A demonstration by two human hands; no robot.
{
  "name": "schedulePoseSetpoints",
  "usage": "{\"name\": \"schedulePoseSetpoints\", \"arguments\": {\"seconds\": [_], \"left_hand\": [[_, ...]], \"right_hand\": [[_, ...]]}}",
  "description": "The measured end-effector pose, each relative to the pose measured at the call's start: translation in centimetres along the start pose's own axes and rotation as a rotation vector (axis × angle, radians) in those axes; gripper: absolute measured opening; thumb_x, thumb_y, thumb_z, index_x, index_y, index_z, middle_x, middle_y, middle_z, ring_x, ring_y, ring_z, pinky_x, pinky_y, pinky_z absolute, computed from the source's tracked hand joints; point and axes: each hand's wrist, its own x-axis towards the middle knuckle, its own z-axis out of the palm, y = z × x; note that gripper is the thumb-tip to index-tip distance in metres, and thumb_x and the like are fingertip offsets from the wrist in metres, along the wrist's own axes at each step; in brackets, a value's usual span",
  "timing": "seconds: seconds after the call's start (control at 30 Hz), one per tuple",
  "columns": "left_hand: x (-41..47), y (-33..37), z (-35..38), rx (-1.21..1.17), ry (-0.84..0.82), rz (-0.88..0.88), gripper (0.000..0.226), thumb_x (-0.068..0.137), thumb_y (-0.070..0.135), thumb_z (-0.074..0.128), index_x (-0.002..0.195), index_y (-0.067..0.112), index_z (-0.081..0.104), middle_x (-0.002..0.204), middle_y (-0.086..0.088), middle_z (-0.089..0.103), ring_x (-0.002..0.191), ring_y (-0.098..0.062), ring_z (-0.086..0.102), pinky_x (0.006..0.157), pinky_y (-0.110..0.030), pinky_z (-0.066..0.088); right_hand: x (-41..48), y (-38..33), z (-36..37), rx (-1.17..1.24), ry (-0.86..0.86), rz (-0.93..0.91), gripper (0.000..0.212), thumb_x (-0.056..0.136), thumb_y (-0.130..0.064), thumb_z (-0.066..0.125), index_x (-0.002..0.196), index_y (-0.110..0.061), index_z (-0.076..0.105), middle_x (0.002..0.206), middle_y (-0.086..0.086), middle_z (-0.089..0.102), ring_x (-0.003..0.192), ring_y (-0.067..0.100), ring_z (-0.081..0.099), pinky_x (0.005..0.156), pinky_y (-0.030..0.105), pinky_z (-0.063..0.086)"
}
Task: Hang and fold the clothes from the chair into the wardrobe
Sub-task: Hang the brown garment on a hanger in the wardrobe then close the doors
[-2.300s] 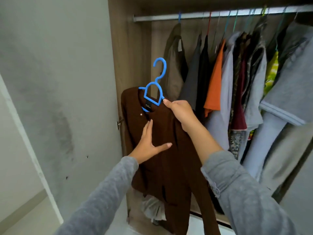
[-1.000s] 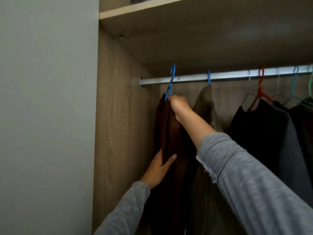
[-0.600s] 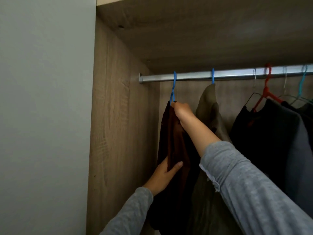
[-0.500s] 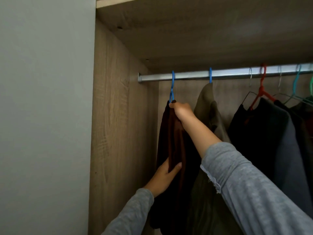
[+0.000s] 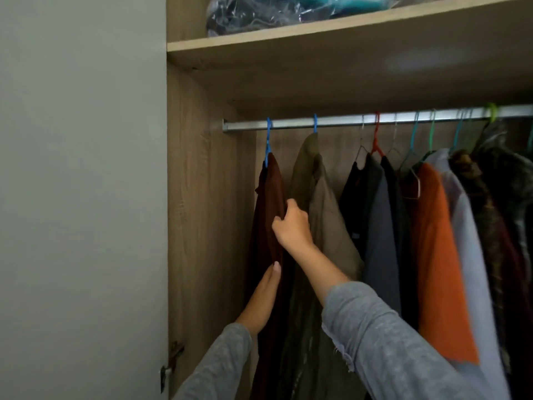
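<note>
The shirt (image 5: 269,203) hangs on a blue hanger (image 5: 268,142) from the rail (image 5: 346,121), with a coat (image 5: 323,215) at its 3 o'clock. The right hand (image 5: 292,226) pinches a fold of the shirt. At 6 o'clock from it, the left hand (image 5: 264,298) lies flat against the cloth, fingers straight.

Matt wood-grain wardrobe (image 5: 202,226), shiny metal rail (image 5: 346,121).

A home, at an open clothes wardrobe.
The wood-grain wardrobe (image 5: 202,226) has a metal rail (image 5: 346,121) crowded with everyday clothes on coloured plastic hangers (image 5: 376,140), from a brown garment (image 5: 269,212) to an orange top (image 5: 435,255). Plastic-wrapped bundles (image 5: 259,13) sit on the shelf (image 5: 317,33) above.
</note>
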Motion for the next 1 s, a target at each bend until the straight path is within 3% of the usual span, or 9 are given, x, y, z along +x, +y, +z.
{"name": "schedulePoseSetpoints", "arguments": {"seconds": [0.1, 0.23, 0.4, 0.6, 0.8, 0.9, 1.0], "left_hand": [[-5.4, -0.5, 2.1, 0.011, 0.050, -0.055, 0.083, 0.079, 0.079, 0.037, 0.147, 0.034, 0.025, 0.145, 0.018, 0.033, 0.134, -0.002, 0.031, 0.115, -0.031, 0.021], [-11.7, -0.9, 4.6, 0.093, 0.085, -0.126, 0.063, 0.089, 0.059, 0.046, 0.143, 0.030, 0.031, 0.138, 0.016, 0.037, 0.127, -0.002, 0.034, 0.107, -0.023, 0.025], [-17.6, 1.2, 7.8, 0.159, 0.081, -0.089, 0.050, 0.096, 0.035, 0.048, 0.143, 0.024, 0.033, 0.145, 0.004, 0.039, 0.131, -0.009, 0.036, 0.109, -0.027, 0.030], [-23.7, 5.5, 12.5, 0.225, -0.073, -0.024, 0.046, 0.098, 0.034, 0.045, 0.141, 0.020, 0.039, 0.141, 0.006, 0.043, 0.130, -0.007, 0.038, 0.111, -0.027, 0.029], [-27.9, 8.4, 17.5, 0.179, -0.207, -0.004, 0.034, 0.099, 0.037, 0.039, 0.128, 0.022, 0.050, 0.130, 0.010, 0.050, 0.122, -0.005, 0.045, 0.097, -0.015, 0.035], [-31.0, 9.0, 21.1, 0.110, -0.334, -0.035, 0.048, 0.097, 0.046, 0.039, 0.137, 0.020, 0.045, 0.141, 0.008, 0.044, 0.129, -0.008, 0.041, 0.109, -0.030, 0.034], [-34.7, 9.7, 24.8, 0.040, -0.404, -0.045, 0.034, 0.100, 0.035, 0.036, 0.128, 0.021, 0.049, 0.127, 0.013, 0.050, 0.112, 0.004, 0.047, 0.092, -0.008, 0.035]], "right_hand": [[-5.3, 1.5, -1.7, 0.010, -0.040, 0.019, 0.037, 0.093, -0.011, 0.050, 0.129, -0.010, 0.045, 0.124, 0.010, 0.055, 0.110, 0.025, 0.057, 0.086, 0.030, 0.049], [-11.8, 3.1, -4.3, 0.057, -0.055, 0.051, 0.020, 0.091, -0.008, 0.050, 0.110, -0.008, 0.054, 0.104, 0.007, 0.060, 0.094, 0.019, 0.059, 0.074, 0.028, 0.047], [-18.2, 3.5, -9.2, 0.038, -0.052, 0.093, 0.017, 0.088, -0.008, 0.051, 0.104, -0.009, 0.056, 0.095, 0.005, 0.059, 0.085, 0.018, 0.057, 0.069, 0.026, 0.044], [-24.9, 2.8, -16.9, -0.016, 0.053, 0.136, 0.019, 0.085, -0.005, 0.053, 0.103, -0.005, 0.059, 0.091, 0.005, 0.061, 0.087, 0.019, 0.057, 0.070, 0.024, 0.042], [-31.3, 2.9, -24.9, -0.091, 0.204, 0.224, 0.017, 0.087, -0.005, 0.054, 0.102, -0.002, 0.060, 0.097, 0.016, 0.065, 0.093, 0.029, 0.060, 0.075, 0.031, 0.046], [-35.5, 3.1, -29.3, -0.152, 0.244, 0.273, 0.014, 0.088, -0.005, 0.053, 0.101, -0.002, 0.058, 0.097, 0.016, 0.064, 0.092, 0.029, 0.060, 0.073, 0.030, 0.045], [-39.7, 3.1, -33.7, -0.218, 0.296, 0.335, 0.015, 0.088, -0.008, 0.054, 0.102, -0.005, 0.059, 0.094, 0.009, 0.060, 0.089, 0.022, 0.057, 0.069, 0.024, 0.041]]}}
